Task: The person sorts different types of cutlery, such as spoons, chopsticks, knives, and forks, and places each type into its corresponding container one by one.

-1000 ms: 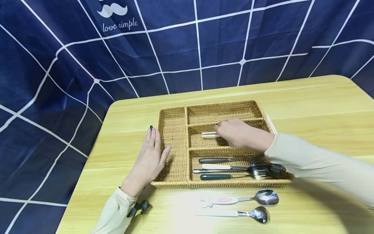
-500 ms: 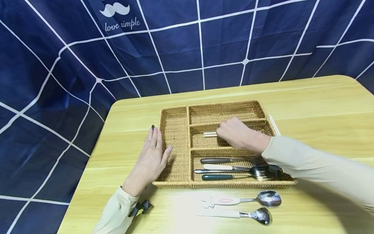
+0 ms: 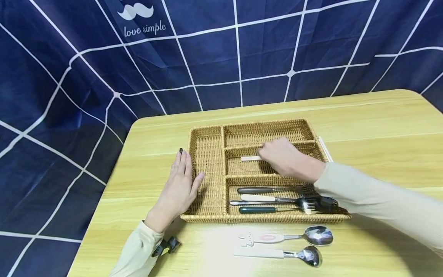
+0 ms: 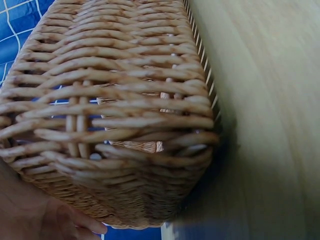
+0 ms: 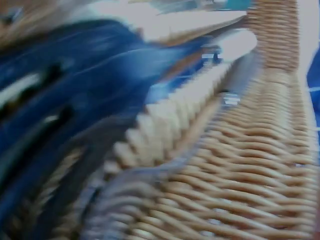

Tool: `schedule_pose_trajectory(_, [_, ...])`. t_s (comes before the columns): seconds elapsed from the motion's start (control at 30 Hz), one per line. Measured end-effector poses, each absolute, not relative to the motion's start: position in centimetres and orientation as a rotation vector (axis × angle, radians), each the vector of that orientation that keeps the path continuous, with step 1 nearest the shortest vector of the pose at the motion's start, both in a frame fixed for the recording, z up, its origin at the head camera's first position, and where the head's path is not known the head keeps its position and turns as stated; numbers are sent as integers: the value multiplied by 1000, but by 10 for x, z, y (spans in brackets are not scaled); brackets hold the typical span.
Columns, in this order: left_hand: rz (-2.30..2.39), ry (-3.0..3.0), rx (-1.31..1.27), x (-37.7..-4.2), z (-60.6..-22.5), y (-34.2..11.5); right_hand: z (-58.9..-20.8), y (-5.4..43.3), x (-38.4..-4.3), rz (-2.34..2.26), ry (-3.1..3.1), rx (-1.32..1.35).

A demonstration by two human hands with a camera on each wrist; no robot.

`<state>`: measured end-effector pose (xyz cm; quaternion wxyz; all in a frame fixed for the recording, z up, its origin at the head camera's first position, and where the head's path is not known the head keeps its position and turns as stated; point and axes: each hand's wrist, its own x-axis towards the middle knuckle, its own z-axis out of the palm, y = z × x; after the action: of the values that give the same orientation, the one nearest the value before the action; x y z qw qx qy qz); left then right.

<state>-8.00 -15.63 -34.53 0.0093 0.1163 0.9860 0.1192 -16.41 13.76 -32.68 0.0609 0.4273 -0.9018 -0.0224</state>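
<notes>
A woven wicker cutlery tray (image 3: pixel 207 161) with several compartments lies on the table. My left hand (image 3: pixel 174 188) rests along its left rim with straight fingers, thumb over the inside; in the left wrist view part of that hand (image 4: pixel 45 215) shows beside the woven wall (image 4: pixel 125 100). Over the middle compartment, my right hand (image 3: pixel 285 157) grips pale chopsticks (image 3: pixel 250 158), whose ends stick out to the left; its fingertips are hidden under the hand. The front compartment holds forks and other cutlery, including a dark-green-handled fork (image 3: pixel 257 209) and a white-handled piece (image 3: pixel 257 197).
In front of the tray lie a spoon with a rabbit-shaped handle end (image 3: pixel 270 237) and a white-handled spoon (image 3: pixel 263 252). A narrow white strip (image 3: pixel 325 149) stands at the tray's right side. A blue grid-patterned cloth (image 3: pixel 207 54) hangs behind the table (image 3: pixel 380 134).
The view has shifted slightly. My right hand stays over the middle compartment with small movements, and the chopstick ends now look closer together. My left hand keeps its place on the rim.
</notes>
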Motion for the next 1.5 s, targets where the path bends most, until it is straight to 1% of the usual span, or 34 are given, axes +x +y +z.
schedule_pose_trajectory(0.13, [363, 3077, 368, -79, -346, -157, -302, 151, -162, 129, -2793, 1171])
schedule_pose_trajectory(0.27, [368, 3081, 368, -79, -346, -158, -275, 177, -163, 290, -2786, 1021])
schedule_pose_trajectory(0.43, [394, 3082, 364, -79, -346, -158, -264, 220, -165, 301, -2815, 791])
schedule_pose_trajectory(0.63, [410, 3086, 360, -79, -348, -159, -272, 263, -166, 296, -2918, 594])
schedule_pose_trajectory(0.83, [425, 3085, 361, -79, -349, -159, -281, 282, -166, 310, -2971, 506])
schedule_pose_trajectory(1.07, [424, 3084, 366, -79, -349, -159, -294, 288, -167, 327, -3126, 427])
schedule_pose_trajectory(1.5, [392, 3074, 369, -80, -347, -157, -327, 285, -165, 422, -3228, 417])
